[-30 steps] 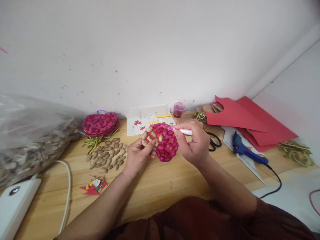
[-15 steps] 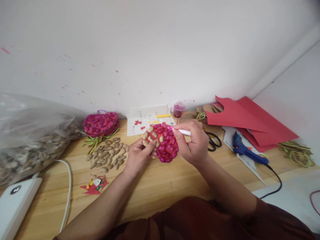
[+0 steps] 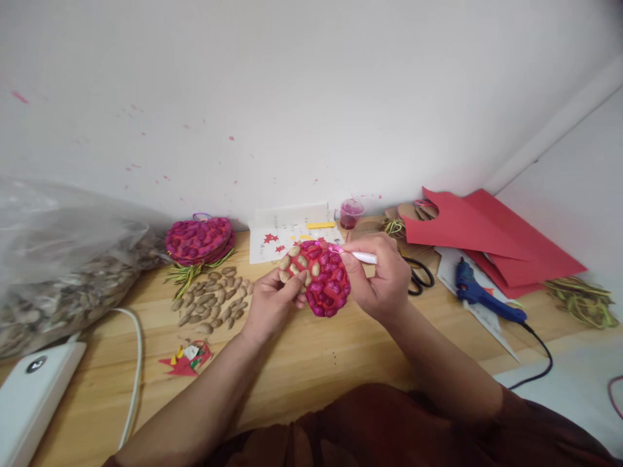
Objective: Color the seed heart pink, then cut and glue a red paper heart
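My left hand [image 3: 278, 299] grips the left edge of a round red disc [image 3: 321, 285] covered with glued-on peanuts, its thumb lying across the front. Most peanuts on the disc are painted magenta, while those at its left are bare tan. In my right hand [image 3: 377, 275] is a white-handled paintbrush [image 3: 360, 257], pinched between thumb and fingers. Its pink tip meets the peanuts at the disc's upper right edge. Behind the disc stands a small clear cup [image 3: 351, 213] of magenta paint. Loose peanuts [image 3: 214, 301] lie on the table left of my left hand.
Finished-looking magenta peanut discs [image 3: 199, 240] with green strings sit at the back left, beside a plastic bag of peanuts [image 3: 63, 285]. A white power bank [image 3: 41, 395] with a cable is at left. Scissors [image 3: 421, 275], a blue glue gun [image 3: 487, 298] and red paper [image 3: 496, 233] lie right.
The whole view has shifted slightly, so everything appears a little further right. Both hands keep their holds, and the brush tip stays at the disc's upper right edge.
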Available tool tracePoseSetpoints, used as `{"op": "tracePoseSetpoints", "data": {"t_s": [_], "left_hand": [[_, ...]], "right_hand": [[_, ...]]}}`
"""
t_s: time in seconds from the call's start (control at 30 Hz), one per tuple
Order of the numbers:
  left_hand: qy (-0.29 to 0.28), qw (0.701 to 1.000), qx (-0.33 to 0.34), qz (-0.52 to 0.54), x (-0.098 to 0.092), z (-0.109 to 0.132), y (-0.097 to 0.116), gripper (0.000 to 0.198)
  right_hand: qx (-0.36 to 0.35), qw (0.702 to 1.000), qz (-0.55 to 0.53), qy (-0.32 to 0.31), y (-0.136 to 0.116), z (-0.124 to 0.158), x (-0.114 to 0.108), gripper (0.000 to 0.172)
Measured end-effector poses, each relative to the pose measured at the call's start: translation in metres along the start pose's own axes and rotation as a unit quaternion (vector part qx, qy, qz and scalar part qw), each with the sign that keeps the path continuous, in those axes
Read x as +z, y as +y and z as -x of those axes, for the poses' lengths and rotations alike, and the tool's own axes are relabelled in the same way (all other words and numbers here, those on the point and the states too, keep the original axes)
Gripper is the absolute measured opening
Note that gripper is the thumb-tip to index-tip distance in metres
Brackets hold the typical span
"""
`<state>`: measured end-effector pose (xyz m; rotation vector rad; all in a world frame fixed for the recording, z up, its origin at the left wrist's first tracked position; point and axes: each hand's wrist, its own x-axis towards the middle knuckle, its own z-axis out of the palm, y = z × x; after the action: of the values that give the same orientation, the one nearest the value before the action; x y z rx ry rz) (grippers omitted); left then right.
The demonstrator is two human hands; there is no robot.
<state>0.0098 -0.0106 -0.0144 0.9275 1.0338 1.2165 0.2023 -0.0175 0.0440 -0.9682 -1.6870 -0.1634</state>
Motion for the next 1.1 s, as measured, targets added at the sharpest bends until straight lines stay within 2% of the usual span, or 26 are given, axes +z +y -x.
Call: {"op": "tracePoseSetpoints", "data": {"t_s": [0.37, 0.53, 1.1], "left_hand": [[0.004, 1.000, -0.013, 0.026, 0.004, 0.001, 0.005, 0.040], [0.007, 0.999, -0.023, 0.032, 0.005, 0.002, 0.009, 0.043], [0.008, 0.997, -0.039, 0.067, 0.007, 0.004, 0.012, 0.055]], "right_hand": [[0.000, 1.000, -0.009, -0.010, 0.000, 0.000, 0.002, 0.012], [-0.023, 0.999, -0.010, -0.027, 0.001, 0.000, 0.004, 0.011], [-0.021, 0.999, -0.007, -0.040, 0.004, 0.002, 0.007, 0.008]]}}
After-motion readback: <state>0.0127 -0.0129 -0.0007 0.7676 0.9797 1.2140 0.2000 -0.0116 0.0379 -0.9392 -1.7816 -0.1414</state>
